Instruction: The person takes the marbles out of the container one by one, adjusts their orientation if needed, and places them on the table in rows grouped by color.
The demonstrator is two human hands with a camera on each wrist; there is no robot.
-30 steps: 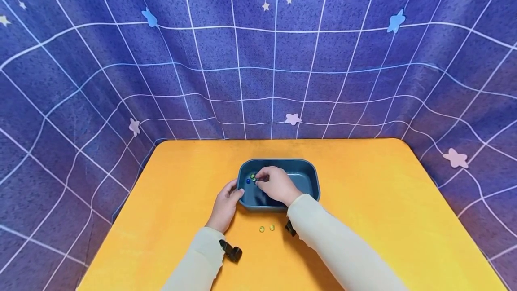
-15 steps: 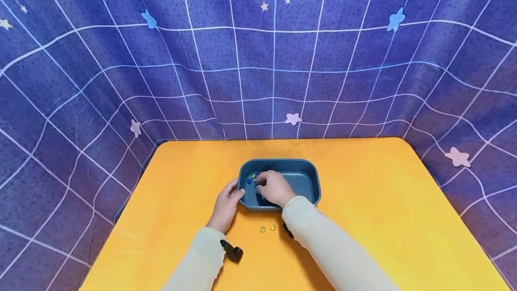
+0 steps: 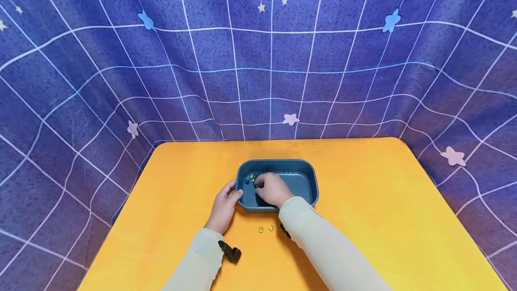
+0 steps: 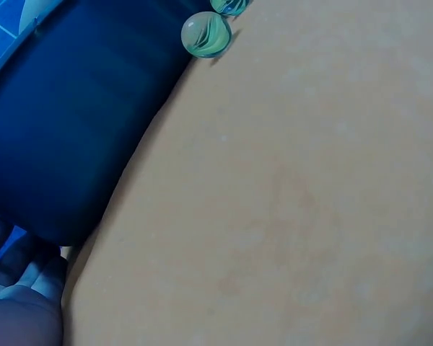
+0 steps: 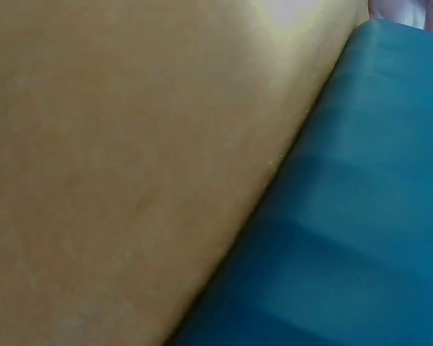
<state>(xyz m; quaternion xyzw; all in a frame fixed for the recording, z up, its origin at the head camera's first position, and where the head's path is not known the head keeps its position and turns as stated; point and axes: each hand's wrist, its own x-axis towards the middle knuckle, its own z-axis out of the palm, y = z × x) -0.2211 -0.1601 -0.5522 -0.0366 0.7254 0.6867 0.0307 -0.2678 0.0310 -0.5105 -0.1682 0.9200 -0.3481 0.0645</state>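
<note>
A dark blue rectangular tub [image 3: 298, 183] stands on the table. My left hand [image 3: 223, 205] grips its left end, thumb over the rim and fingers along the outer wall; the left wrist view shows those fingers [image 4: 22, 277] by the tub's corner. My right hand [image 3: 274, 190] reaches inside, fingers bent towards the thumb, beside several glass marbles. Among them are a blue marble [image 3: 247, 182] and a yellow-green marble [image 3: 251, 176]. Whether a marble sits between its fingertips I cannot tell. In front of the tub lie two yellowish marbles, a left one [image 3: 260, 229] and a right one [image 3: 271, 227].
The tub rests on an orange-yellow tabletop [image 3: 363, 178]. Behind and at both sides hangs a purple-blue curtain [image 3: 226, 84] with a pale grid and stars. A black wrist camera [image 3: 230, 252] sticks out from the left sleeve.
My right hand has shifted slightly down towards the tub's near side, and more blue marbles show beside its fingers. My left hand keeps its grip on the tub.
</note>
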